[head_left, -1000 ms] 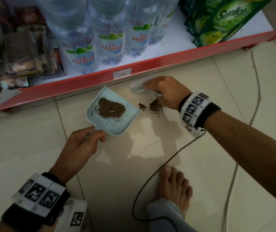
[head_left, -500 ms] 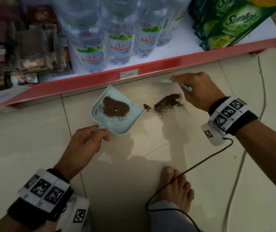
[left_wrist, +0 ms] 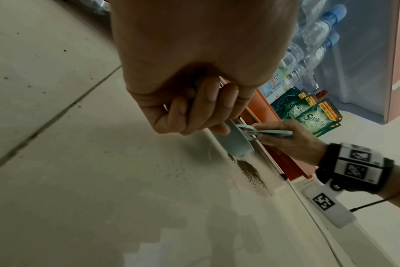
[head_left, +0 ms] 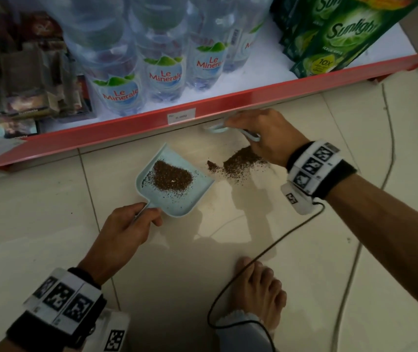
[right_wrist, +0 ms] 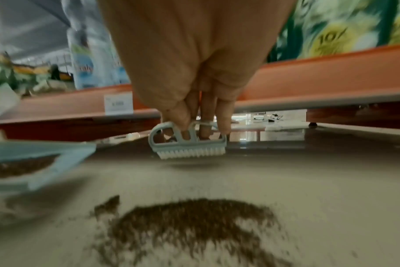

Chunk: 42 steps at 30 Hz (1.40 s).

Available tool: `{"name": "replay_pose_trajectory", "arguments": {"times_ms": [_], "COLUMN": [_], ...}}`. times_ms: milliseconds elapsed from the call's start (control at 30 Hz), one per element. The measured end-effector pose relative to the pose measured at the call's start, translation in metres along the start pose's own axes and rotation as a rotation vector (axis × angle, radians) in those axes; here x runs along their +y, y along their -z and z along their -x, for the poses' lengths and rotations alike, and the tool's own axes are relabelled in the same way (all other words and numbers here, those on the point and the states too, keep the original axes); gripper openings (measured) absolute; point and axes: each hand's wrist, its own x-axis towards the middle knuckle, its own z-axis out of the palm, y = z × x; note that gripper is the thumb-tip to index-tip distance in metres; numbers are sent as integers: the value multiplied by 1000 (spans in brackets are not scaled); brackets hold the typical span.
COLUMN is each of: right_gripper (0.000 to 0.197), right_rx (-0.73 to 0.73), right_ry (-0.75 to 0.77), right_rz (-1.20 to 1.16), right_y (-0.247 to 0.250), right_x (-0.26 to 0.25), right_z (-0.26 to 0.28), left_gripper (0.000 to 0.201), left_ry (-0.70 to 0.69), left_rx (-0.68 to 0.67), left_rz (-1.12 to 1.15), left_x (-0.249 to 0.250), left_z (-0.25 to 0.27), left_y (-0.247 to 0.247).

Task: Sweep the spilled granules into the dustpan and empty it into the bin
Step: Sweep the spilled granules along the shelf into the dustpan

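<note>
floor [head_left: 37, 224]: glossy pale tile | red shelf edge [head_left: 266, 95]: just behind

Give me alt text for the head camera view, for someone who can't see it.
Seen from above, a left hand holds a pale blue dustpan half full of brown granules, while the right hand holds a small brush beyond a remaining pile of granules on the tiled floor, beside a red-edged shelf.
</note>
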Motion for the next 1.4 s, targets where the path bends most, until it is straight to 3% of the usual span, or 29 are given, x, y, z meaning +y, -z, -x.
{"name": "replay_pose_trajectory", "arguments": {"times_ms": [200,367,433,633,767,900,1000,1133,1267,1400], "right_gripper": [50,53,57,56,53,56,58,49,46,45], "right_rx": [-159,53,64,-153,-104,-64,-137,-252,-207,-117], "right_ry": [-43,0,2,18,36,97,120,101,61,87], "right_rz": [-30,-21,-33,-71,-92,-91,-58,-63,-60,-96], "right_y": [4,10,2,-3,8,-12,-30,-17,4,0], "right_x": [9,20,13,11,7,-29,-43,-22,-2,-21], "right_z": [21,20,6,32,36,-12,-28,10,50,27], "left_gripper": [36,32,32,46,46,45,47,46,45,45], "left_ry": [19,5,-2,6,-3,-19,-46,-43,-33,-28], "left_rx": [36,23,4,21,15,-36,-34,-22,-20,-17], "left_rz": [-11,-22,-39,-36,-13,-46,-86,-74,-28,-36], "left_x": [6,2,2,6,-1,-11,-21,-37,-46,-47], "left_z": [-4,-9,-9,-1,3,13,20,25,27,26], "left_y": [4,-1,-2,1,-2,3,9,17,25,28]}}
